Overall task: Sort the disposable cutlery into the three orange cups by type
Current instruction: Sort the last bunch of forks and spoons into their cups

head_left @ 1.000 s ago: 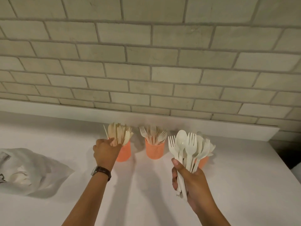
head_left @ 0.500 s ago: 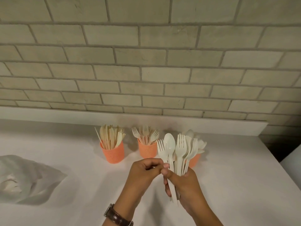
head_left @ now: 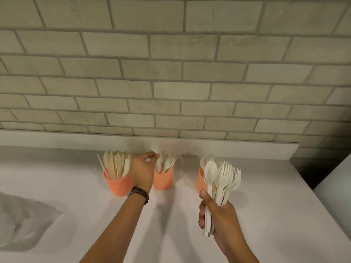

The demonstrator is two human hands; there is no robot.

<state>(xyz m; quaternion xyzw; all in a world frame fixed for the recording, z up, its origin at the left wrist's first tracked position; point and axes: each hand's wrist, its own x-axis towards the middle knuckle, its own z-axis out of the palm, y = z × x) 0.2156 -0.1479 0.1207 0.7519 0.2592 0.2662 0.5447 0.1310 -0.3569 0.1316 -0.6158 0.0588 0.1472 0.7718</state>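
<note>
Three orange cups stand in a row near the back wall. The left cup [head_left: 118, 186] holds knives [head_left: 115, 164], the middle cup [head_left: 164, 180] holds forks [head_left: 169, 162], and the right cup [head_left: 201, 181] holds spoons [head_left: 209, 158]. My left hand [head_left: 144, 168] is at the middle cup's left rim, pinching a blurred white fork [head_left: 158, 158] over it. My right hand [head_left: 218, 215] grips a bundle of white spoons and forks [head_left: 222, 177] upright in front of the right cup, hiding most of it.
A crumpled white plastic bag [head_left: 20, 221] lies at the left on the white counter [head_left: 171, 224]. A brick wall [head_left: 171, 82] rises behind a low ledge. The counter ends at the right, where another white surface [head_left: 338, 179] begins.
My left hand went from the left cup to the bundle, pinched its leftmost fork, and carried it to the middle cup. The right hand stayed roughly in place with the bundle.
</note>
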